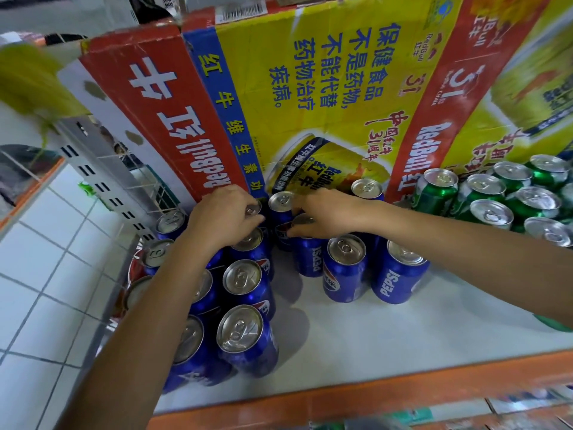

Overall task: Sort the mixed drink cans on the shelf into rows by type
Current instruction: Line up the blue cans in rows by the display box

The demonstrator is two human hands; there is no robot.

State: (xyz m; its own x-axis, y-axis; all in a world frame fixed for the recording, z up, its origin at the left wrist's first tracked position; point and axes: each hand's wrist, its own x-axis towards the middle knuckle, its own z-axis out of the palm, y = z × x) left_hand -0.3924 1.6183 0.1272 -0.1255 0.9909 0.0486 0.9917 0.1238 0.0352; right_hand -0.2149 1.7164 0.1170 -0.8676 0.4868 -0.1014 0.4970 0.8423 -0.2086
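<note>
- The left hand [224,214] reaches to the back of the white shelf board [387,336]. Its fingers curl down over the silver top of an upright blue aluminium Pepsi can [253,210] and hold it by the rim.
- The right hand [325,212] holds a second blue Pepsi can [307,259] the same way, thumb on the near side of the lid and fingers bent over the far side. This can stands upright near the middle of the shelf.
- Between the two hands a third blue can [280,203] stands upright, close against the cartons behind.
- A cluster of blue Pepsi cans [245,287] fills the left end of the shelf from front to back, all upright and packed together. The can in the left hand is at its rear.
- Just right of the second can, a pair of blue cans [345,268] stand side by side, and a lone blue can [367,188] stands behind them.
- A group of green aluminium cans [491,212] stands at the right rear, apart from the blue ones.
- Yellow and red Red Bull cardboard cartons [310,88] stand along the back of the shelf.
- An orange front edge [372,387] borders the shelf. A grey slotted metal upright [102,184] and a white tiled floor [46,274] lie to the left.
</note>
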